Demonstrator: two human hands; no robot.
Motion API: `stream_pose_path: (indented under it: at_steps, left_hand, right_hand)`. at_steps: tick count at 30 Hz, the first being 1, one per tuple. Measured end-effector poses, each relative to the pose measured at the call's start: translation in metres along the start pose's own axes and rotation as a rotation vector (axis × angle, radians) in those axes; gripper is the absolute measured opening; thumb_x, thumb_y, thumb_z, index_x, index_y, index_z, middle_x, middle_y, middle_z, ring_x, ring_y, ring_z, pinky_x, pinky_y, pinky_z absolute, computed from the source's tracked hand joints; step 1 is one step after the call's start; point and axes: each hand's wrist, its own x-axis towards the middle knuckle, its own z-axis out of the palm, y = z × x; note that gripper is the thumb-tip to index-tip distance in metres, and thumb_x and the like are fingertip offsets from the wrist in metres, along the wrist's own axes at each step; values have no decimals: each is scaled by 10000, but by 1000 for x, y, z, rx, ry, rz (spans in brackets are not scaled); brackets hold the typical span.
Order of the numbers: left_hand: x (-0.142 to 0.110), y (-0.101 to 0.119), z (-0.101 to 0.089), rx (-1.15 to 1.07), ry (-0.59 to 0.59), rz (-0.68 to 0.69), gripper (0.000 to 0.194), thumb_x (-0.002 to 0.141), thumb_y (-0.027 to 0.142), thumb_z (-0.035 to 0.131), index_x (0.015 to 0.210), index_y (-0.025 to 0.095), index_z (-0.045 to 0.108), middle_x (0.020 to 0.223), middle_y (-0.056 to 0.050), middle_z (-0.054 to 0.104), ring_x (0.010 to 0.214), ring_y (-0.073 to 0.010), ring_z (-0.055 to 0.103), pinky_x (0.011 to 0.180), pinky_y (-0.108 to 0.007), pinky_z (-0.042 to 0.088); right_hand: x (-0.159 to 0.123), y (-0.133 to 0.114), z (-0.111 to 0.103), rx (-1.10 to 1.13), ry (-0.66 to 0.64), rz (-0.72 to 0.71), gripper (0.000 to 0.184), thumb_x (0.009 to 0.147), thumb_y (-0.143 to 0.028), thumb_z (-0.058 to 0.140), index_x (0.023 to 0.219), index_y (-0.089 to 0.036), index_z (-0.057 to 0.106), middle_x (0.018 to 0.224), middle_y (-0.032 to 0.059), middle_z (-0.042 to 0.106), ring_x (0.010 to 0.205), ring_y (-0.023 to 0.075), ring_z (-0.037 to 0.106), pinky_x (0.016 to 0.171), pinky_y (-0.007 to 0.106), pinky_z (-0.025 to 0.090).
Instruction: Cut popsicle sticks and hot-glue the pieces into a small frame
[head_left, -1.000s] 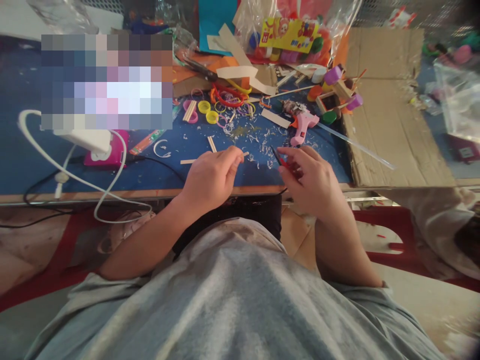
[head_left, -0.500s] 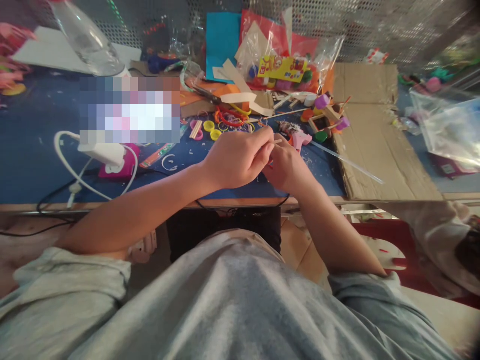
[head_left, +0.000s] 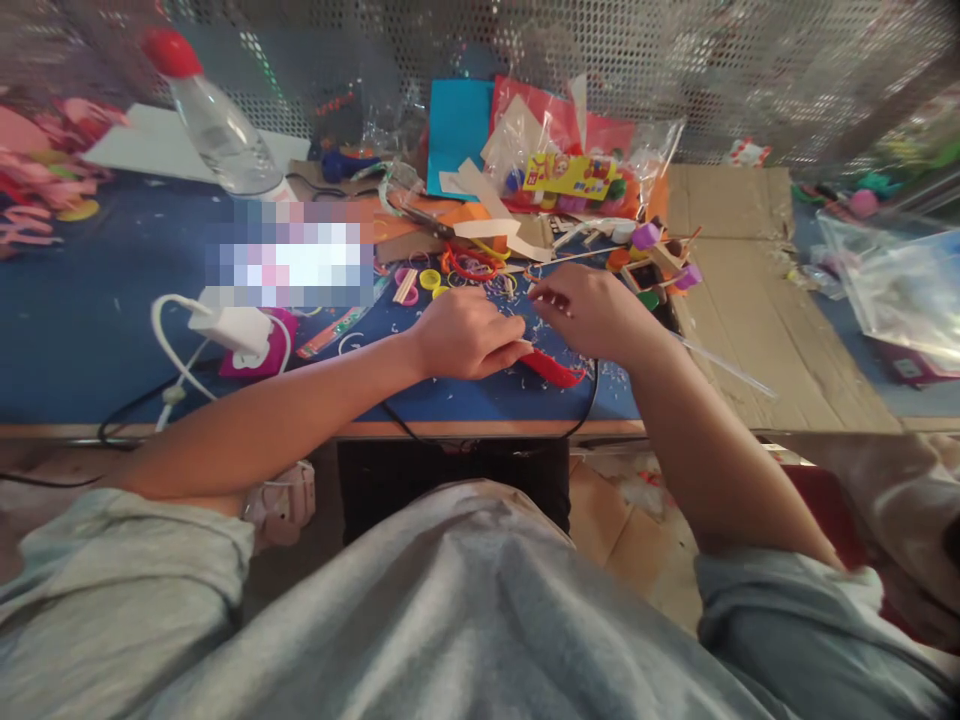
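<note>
My left hand rests on the blue tabletop, curled shut, with a short wooden stick poking out of its fingertips. Just right of it a red-handled cutter lies on the table among wood shavings, half under my hands. My right hand hovers above and beyond the cutter. Its fingers are bent and pinched together at the left, and I cannot make out what is between them.
A clear bottle with a red cap stands at the back left. A white charger with cables lies left, near yellow rings and rubber bands. A small wooden toy car, a cardboard sheet and plastic bags are to the right.
The view has tilted up. My hands, joined above the table half a second ago, have come apart and lowered. The red cutter has left my right hand and lies on the table.
</note>
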Motion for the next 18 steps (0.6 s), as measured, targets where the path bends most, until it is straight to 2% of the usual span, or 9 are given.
stream_pose_path:
  at_steps: [3, 6, 8, 10, 13, 18]
  left_hand:
    - [-2, -2, -4, -13, 55, -20, 459, 1133, 547, 455, 862, 249, 674, 641, -16, 634, 593, -216, 582, 707, -400, 435]
    - [-4, -2, -13, -98, 124, -132, 397, 1128, 500, 439, 896, 253, 646, 651, -15, 616, 612, -221, 604, 692, -390, 425]
    - [-7, -2, -20, -217, 177, -223, 383, 1142, 497, 426, 914, 255, 617, 648, -4, 596, 588, -201, 578, 663, -368, 411]
    - [-12, -2, -28, -323, 236, -311, 405, 1164, 529, 417, 918, 258, 591, 632, 15, 562, 548, -173, 518, 621, -347, 376]
    - [-19, -3, -32, -445, 324, -432, 465, 1179, 603, 426, 898, 259, 563, 636, 28, 528, 546, -150, 460, 591, -337, 347]
    - [-24, -9, -22, -646, 450, -589, 544, 1125, 769, 468, 937, 266, 556, 732, 14, 553, 649, -159, 489, 639, -339, 443]
  right_hand:
    - [56, -5, 12, -59, -72, -16, 238, 1021, -266, 643, 1130, -210, 846, 1079, 124, 831, 956, 286, 735, 922, 464, 581]
    - [111, -11, 34, -186, -158, -18, 267, 1023, -258, 667, 1220, -200, 837, 1215, 147, 837, 1123, 326, 751, 1038, 483, 581]
    - [137, -14, 48, -300, -180, 25, 263, 1030, -258, 676, 1237, -197, 826, 1252, 156, 835, 1160, 332, 753, 1045, 475, 589]
    - [151, -14, 60, -328, -177, 37, 273, 1041, -260, 677, 1251, -138, 802, 1236, 190, 830, 1165, 337, 753, 1044, 465, 584]
    - [157, -15, 68, -329, -176, 46, 338, 1052, -276, 690, 1306, -60, 746, 1255, 237, 818, 1186, 344, 749, 1062, 462, 571]
    - [162, -18, 66, -275, -183, 72, 532, 989, -293, 803, 1437, -37, 674, 1353, 272, 794, 1280, 416, 752, 1103, 509, 577]
